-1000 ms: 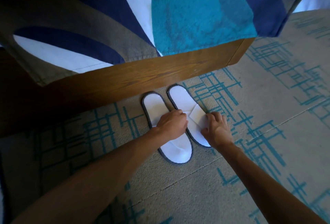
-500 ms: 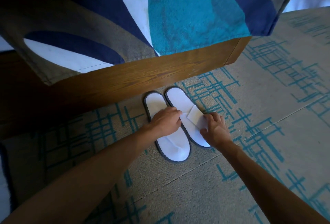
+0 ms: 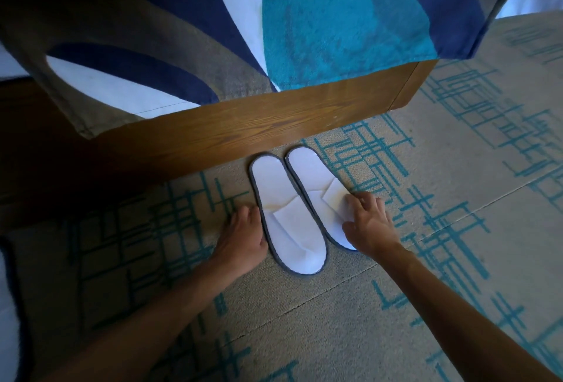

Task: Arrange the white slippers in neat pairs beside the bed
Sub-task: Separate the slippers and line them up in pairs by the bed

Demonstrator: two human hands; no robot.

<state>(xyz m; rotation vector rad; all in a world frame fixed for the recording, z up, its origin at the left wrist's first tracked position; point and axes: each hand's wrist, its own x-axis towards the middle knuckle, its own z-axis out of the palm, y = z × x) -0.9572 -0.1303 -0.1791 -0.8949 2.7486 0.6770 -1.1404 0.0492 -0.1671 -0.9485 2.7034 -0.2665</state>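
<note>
Head view: looking down at a carpeted floor beside a bed, both bare forearms reaching in from the bottom edge.
Slippers: two flat white fabric slippers with grey-blue edging, left slipper (image 3: 285,214) and right slipper (image 3: 316,189), lie side by side on the carpet, long edges touching or nearly so, heels toward the bed, toe bands toward the person. Right one sits slightly further toward the bed than the left.
Position: heels just beside the wooden bed base (image 3: 243,128), near its right-hand corner; whether they touch the wood cannot be told.
Left hand (image 3: 243,238): flat on the carpet, palm down, fingers together and extended, its inner edge pressed along the outer rim of the left slipper. Nothing gripped.
Right hand (image 3: 368,223): fingers spread and curled, fingertips (image 3: 350,198) resting on the toe band of the right slipper, thumb at its near end. Loose press, not closed around anything.
Bed cover: patterned fabric bedspread (image 3: 335,22) in teal, navy, white and grey-brown hangs over the wooden base, lower hem above the slippers.
Floor: beige carpet (image 3: 457,229) with teal crosshatch line pattern; a thin seam line runs diagonally below the slippers.
Light: dim at left, the left part of the bed base in deep shadow.
</note>
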